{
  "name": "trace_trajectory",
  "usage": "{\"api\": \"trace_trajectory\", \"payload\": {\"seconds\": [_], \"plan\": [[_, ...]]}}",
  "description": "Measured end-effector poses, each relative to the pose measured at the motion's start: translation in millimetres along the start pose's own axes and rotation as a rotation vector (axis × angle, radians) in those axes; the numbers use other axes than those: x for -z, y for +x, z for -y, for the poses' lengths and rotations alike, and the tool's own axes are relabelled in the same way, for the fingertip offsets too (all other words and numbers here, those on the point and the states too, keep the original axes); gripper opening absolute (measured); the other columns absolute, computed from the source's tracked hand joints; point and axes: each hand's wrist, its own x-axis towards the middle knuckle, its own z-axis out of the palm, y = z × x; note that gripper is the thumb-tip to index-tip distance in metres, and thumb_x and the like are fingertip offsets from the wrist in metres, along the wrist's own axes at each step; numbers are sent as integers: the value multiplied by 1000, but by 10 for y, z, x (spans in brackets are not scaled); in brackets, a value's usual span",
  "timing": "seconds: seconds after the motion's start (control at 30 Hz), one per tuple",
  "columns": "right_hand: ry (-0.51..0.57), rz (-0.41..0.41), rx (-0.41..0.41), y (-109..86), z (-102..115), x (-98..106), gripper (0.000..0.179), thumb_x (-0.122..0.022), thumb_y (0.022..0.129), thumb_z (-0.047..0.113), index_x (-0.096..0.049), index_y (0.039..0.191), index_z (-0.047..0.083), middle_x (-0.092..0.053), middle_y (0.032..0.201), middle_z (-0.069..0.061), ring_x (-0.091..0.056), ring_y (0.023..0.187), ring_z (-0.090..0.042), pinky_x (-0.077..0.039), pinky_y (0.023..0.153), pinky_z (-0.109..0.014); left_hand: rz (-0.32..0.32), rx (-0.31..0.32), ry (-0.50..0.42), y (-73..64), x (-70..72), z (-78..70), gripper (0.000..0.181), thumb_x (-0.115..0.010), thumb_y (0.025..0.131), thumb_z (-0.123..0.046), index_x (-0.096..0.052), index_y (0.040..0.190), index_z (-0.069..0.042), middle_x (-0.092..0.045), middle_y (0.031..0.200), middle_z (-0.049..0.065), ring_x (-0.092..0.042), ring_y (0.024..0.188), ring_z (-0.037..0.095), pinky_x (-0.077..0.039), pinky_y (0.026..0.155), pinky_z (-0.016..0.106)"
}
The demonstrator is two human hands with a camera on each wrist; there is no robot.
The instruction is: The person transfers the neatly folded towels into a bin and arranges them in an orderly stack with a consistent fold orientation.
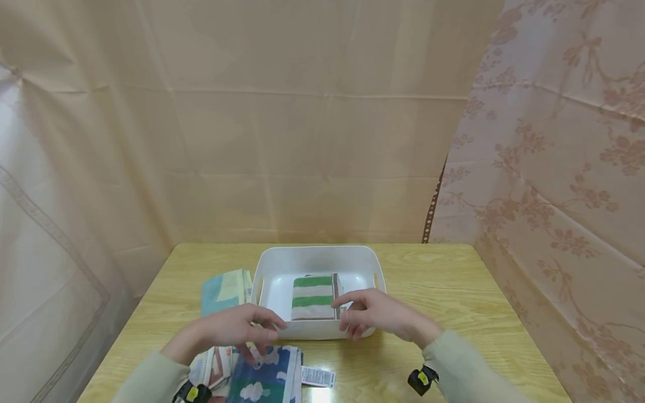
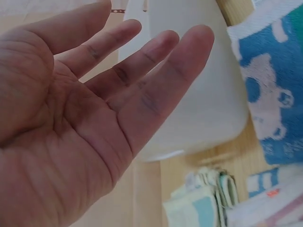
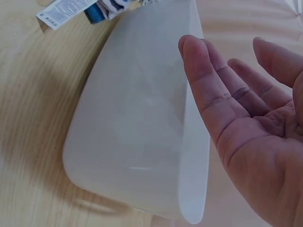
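A white plastic bin [image 1: 327, 331] stands on the table, and in it lies a folded green-and-white striped towel [image 1: 312, 296]. My left hand [image 1: 239, 327] hovers by the bin's near left corner, fingers loosely bent and holding nothing. Over the bin's near right side is my right hand [image 1: 378, 312], its fingers relaxed and the palm bare in the right wrist view. Below the left hand lies a folded blue and green towel [image 1: 269, 380] with a pale animal pattern, which also shows in the left wrist view [image 2: 270, 90]. A paper tag [image 1: 318, 376] sticks out from it.
Left of the bin lies a folded light-blue and yellow towel [image 1: 221, 291]. A whitish towel with brown marks [image 1: 219, 366] sits under the left wrist, partly hidden. The wooden table [image 1: 443, 291] meets hanging curtains [image 1: 322, 140] at the back and sides.
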Motion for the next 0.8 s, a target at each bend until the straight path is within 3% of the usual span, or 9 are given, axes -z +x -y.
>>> {"api": "trace_trajectory", "payload": {"seconds": [0.2, 0.4, 0.57, 0.8], "plan": [[49, 56, 3, -32, -94, -68, 32, -64, 101, 17, -65, 131, 5, -73, 98, -22, -71, 85, -32, -62, 76, -43, -25, 59, -7, -105, 8, 207, 34, -65, 101, -24, -66, 131, -7, -68, 114, 11, -70, 89, 32, -63, 66, 45], [53, 104, 22, -43, -188, -150, 30, -64, 101, 14, -65, 129, 3, -73, 94, -23, -70, 81, -27, -60, 77, -56, -69, 111, 4, -172, 45, 358, 33, -66, 100, -22, -66, 131, -9, -68, 110, 13, -69, 86, 29, -62, 63, 42], [52, 128, 17, -28, -293, -228, 29, -63, 101, 13, -66, 128, 2, -74, 95, -23, -71, 79, -27, -61, 75, -54, -98, 147, 26, -211, 84, 462, 34, -65, 100, -18, -63, 132, -6, -69, 105, 13, -69, 82, 28, -62, 63, 41], [56, 130, 12, -13, -459, -336, 26, -65, 100, 13, -67, 124, 5, -74, 91, -24, -73, 80, -35, -59, 73, -60, -169, 266, 53, -210, 97, 601, 39, -69, 98, -23, -63, 133, -5, -70, 100, 10, -69, 74, 26, -62, 61, 38]]}}
